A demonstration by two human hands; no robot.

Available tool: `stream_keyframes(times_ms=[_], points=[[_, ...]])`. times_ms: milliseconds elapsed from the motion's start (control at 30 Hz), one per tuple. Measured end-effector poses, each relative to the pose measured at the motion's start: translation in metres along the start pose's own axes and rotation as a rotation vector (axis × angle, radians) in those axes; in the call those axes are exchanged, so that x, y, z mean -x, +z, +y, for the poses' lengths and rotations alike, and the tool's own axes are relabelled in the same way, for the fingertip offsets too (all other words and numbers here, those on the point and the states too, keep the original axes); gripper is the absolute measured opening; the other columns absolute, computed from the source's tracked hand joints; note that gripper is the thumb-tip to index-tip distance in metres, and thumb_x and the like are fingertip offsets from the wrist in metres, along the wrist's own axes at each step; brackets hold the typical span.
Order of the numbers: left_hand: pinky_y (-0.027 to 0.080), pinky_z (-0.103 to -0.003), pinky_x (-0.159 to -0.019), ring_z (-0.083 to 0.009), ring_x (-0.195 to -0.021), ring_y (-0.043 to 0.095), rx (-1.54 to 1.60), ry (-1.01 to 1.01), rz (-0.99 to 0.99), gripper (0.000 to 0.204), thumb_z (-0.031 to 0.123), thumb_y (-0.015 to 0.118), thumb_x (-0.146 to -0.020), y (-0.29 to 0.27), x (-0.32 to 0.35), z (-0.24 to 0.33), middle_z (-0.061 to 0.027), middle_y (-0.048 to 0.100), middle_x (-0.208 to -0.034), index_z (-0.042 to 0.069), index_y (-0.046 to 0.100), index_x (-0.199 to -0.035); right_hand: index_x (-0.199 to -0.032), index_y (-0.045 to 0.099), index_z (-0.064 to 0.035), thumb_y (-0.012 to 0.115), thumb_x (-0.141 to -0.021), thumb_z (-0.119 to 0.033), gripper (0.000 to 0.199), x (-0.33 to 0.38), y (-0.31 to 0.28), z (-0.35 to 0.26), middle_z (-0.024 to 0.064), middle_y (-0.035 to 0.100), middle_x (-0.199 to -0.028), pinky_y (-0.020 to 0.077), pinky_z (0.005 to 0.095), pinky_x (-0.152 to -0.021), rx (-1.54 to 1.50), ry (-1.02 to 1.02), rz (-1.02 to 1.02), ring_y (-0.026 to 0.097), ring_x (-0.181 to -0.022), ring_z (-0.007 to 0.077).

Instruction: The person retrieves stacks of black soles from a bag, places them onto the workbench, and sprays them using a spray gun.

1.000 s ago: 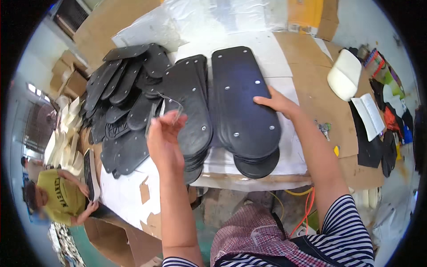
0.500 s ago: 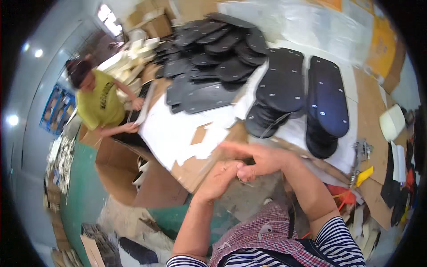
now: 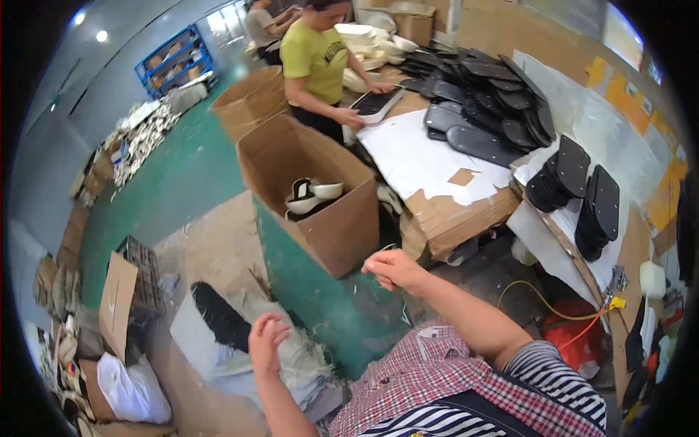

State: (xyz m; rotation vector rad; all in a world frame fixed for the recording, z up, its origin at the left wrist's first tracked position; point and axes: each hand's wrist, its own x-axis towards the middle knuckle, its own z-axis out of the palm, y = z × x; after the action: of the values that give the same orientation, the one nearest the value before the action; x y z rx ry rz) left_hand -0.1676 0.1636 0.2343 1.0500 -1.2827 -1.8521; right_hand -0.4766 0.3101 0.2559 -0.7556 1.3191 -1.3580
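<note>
My left hand point(image 3: 268, 341) is raised with its fingers loosely bent and a little apart, holding nothing I can see. Below it, a black bundle point(image 3: 220, 317) lies on pale sacking point(image 3: 195, 348). Farther right, my right hand point(image 3: 395, 270) has its fingers curled in, with a thin pale line showing above the knuckles; what they hold, if anything, is too small to make out. Just beyond that hand stands an open cardboard box point(image 3: 338, 237) containing white-and-black moulded pieces point(image 3: 313, 197). Both hands are in the air, apart from each other.
Beyond the box, a person in a yellow-green shirt point(image 3: 314, 62) handles a white-rimmed black piece point(image 3: 378, 106) at the table point(image 3: 466, 227). Black rounded panels point(image 3: 502, 95) are heaped there, with two stacks point(image 3: 598, 207) at right. A yellow hose point(image 3: 526, 282) hangs by my right arm.
My hands, together before, are now apart, the left one lower and farther left. The view has swung left, bringing in the box's inside and more floor.
</note>
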Motion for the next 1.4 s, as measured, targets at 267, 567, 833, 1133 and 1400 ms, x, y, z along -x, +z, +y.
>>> stream_keyframes(times_ms=[267, 567, 833, 1133, 1400], points=[[0.047, -0.032, -0.074, -0.0227, -0.084, 0.058, 0.359, 0.07, 0.774, 0.035, 0.027, 0.058, -0.086, -0.196, 0.127, -0.023, -0.0117, 0.059, -0.103, 0.004, 0.052, -0.111, -0.079, 0.062, -0.0036, 0.052, -0.08, -0.031, 0.029, -0.083, 0.116, 0.054, 0.014, 0.063, -0.074, 0.0482, 0.0391, -0.063, 1.13, 0.09, -0.405, 0.062, -0.065, 0.0273], [0.048, -0.03, -0.065, -0.0233, -0.077, 0.061, 0.582, -0.032, 1.235, 0.035, 0.026, 0.056, -0.085, -0.257, 0.244, -0.076, -0.0124, 0.06, -0.098, 0.002, 0.052, -0.109, -0.13, 0.04, -0.0118, 0.069, -0.068, -0.018, 0.068, -0.156, 0.196, 0.086, 0.0137, 0.038, -0.135, 0.0414, 0.0399, -0.094, 1.756, 0.109, -0.623, 0.047, -0.116, 0.0319], [0.05, -0.029, -0.061, -0.0226, -0.073, 0.063, 0.682, -0.365, 1.334, 0.033, 0.026, 0.053, -0.085, -0.292, 0.199, -0.155, -0.0111, 0.061, -0.099, 0.004, 0.053, -0.108, -0.117, 0.053, -0.0079, 0.064, -0.068, -0.011, 0.051, -0.289, 0.208, 0.16, 0.0202, 0.047, -0.125, 0.0408, 0.0384, -0.094, 1.485, -0.047, -0.564, 0.048, -0.112, 0.035], [0.048, -0.034, -0.071, -0.0257, -0.081, 0.061, 0.727, -0.477, 1.004, 0.039, 0.028, 0.056, -0.085, -0.318, 0.012, -0.195, -0.0137, 0.058, -0.104, 0.003, 0.047, -0.113, -0.081, 0.065, -0.0006, 0.065, -0.074, -0.021, 0.022, -0.435, 0.36, 0.256, 0.0168, 0.063, -0.075, 0.0483, 0.0331, -0.07, 1.274, 0.231, -0.59, 0.062, -0.07, 0.0232], [0.048, -0.033, -0.072, -0.0238, -0.08, 0.061, 0.84, -0.524, 0.929, 0.036, 0.023, 0.054, -0.085, -0.336, -0.076, -0.235, -0.0117, 0.059, -0.103, 0.003, 0.047, -0.114, -0.136, 0.032, -0.0054, 0.06, -0.08, -0.021, 0.065, -0.504, 0.5, 0.359, 0.0135, 0.038, -0.137, 0.034, 0.0333, -0.099, 0.801, 0.19, -0.548, 0.041, -0.121, 0.0243]])
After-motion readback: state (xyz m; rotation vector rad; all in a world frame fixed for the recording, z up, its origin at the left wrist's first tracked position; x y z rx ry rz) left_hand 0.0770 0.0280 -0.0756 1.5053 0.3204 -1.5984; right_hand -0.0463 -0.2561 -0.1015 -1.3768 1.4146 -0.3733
